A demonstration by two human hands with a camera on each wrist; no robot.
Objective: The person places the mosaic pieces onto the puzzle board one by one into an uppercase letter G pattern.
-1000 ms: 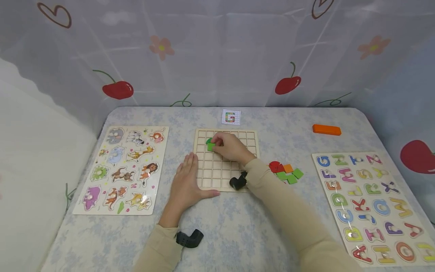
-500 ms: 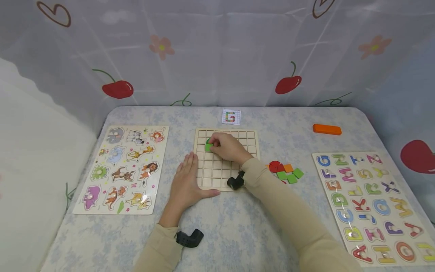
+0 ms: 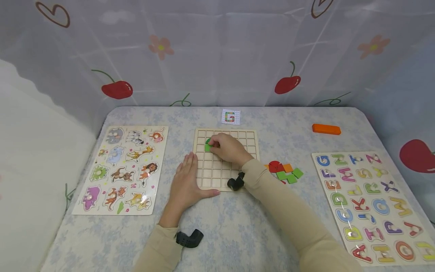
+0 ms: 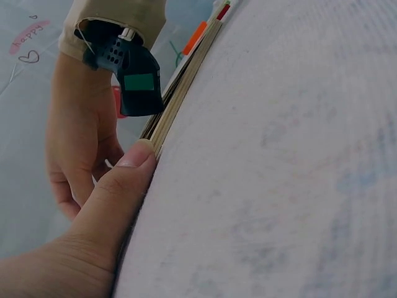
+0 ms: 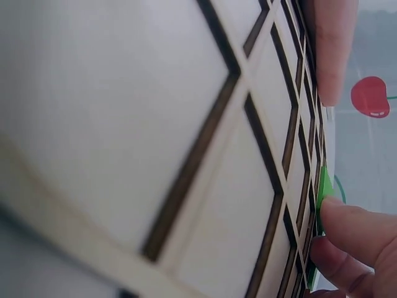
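Note:
A wooden grid board lies at the table's middle. My right hand reaches over its upper left part and its fingertips pinch a green square tile against the cells. The right wrist view shows that green tile at the board with fingertips on it. My left hand lies flat on the table at the board's left front corner, thumb along the board edge.
Loose red, orange and green tiles lie right of the board. A small pattern card sits behind it, an orange block far right. An animal puzzle lies left, an alphabet puzzle right. A curtain closes the back.
My right hand has shifted slightly left with the green tile, bringing it down onto the board's upper left cells. The left hand has stayed put.

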